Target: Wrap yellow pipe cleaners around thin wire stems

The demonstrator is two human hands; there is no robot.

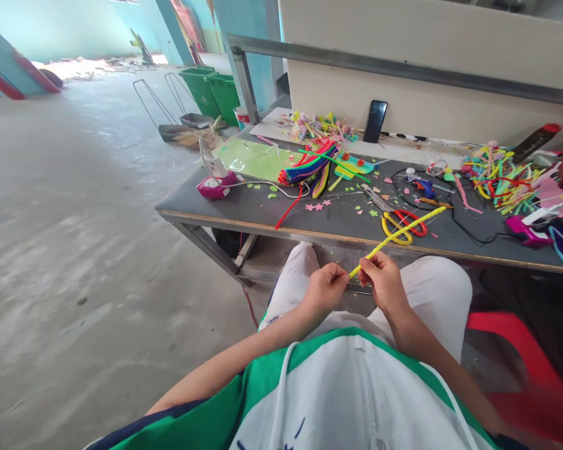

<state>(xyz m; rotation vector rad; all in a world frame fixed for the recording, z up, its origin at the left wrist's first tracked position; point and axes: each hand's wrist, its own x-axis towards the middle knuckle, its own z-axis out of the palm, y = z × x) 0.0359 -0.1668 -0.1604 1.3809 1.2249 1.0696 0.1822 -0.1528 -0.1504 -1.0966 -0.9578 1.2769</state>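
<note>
A long yellow pipe cleaner [394,236] slants up to the right across my lap, its far tip above the bench. My left hand [329,285] pinches its lower end. Close beside, my right hand [381,280] grips it between thumb and fingers. Just beyond the stem lie scissors [398,226] with one yellow and one red handle loop. A bundle of coloured pipe cleaners [309,165] rests on the bench, and one red pipe cleaner [288,207] hangs toward the front edge.
On the grey bench [192,203] stand a phone [375,121], a pink power strip [217,186], a blue glue gun [425,186] and a pile of coloured stems [502,181]. Green bins [211,92] stand behind at left; a red stool [516,331] is at right.
</note>
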